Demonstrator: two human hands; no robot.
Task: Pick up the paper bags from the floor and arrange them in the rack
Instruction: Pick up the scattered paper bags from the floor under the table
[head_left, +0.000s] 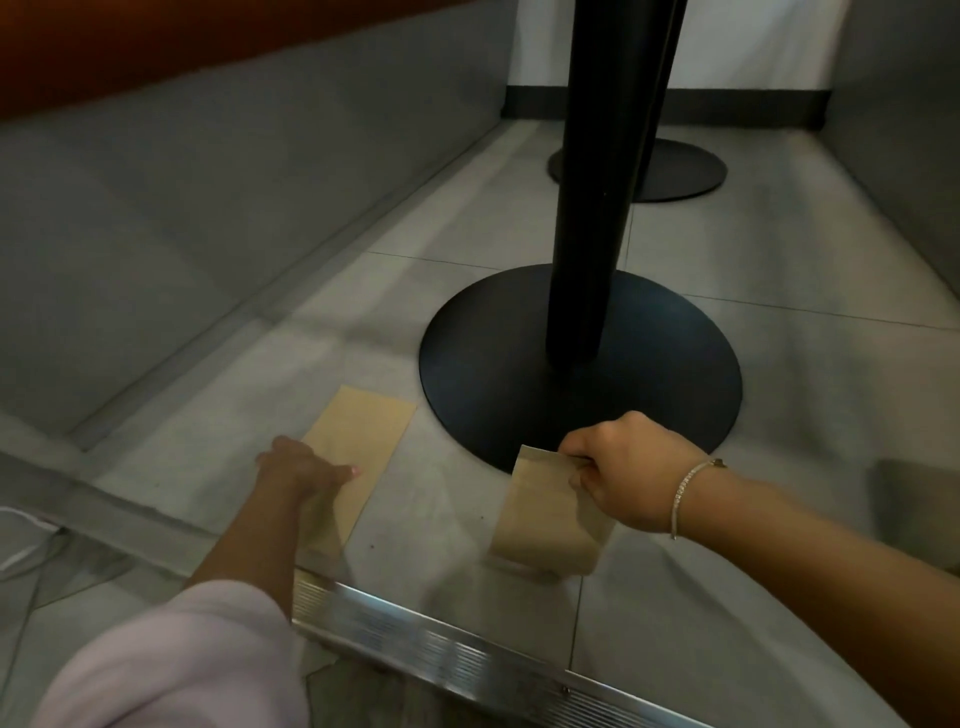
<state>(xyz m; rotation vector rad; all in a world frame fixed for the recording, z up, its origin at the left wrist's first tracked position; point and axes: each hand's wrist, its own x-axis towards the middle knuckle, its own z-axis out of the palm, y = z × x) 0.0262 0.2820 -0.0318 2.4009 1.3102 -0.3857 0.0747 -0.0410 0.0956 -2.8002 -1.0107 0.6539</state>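
Note:
A flat brown paper bag (363, 431) lies on the grey tiled floor, left of a black round table base. My left hand (301, 467) rests on its near half, fingers spread and pressed flat on the paper. My right hand (623, 467) grips the top edge of a second brown paper bag (550, 519), which hangs just above the floor. No rack is in view.
A black table pole on a round base (582, 364) stands just beyond the bags, and a second base (670, 171) sits farther back. Grey bench walls (182, 234) close in both sides. A ribbed metal floor strip (441, 654) crosses near me.

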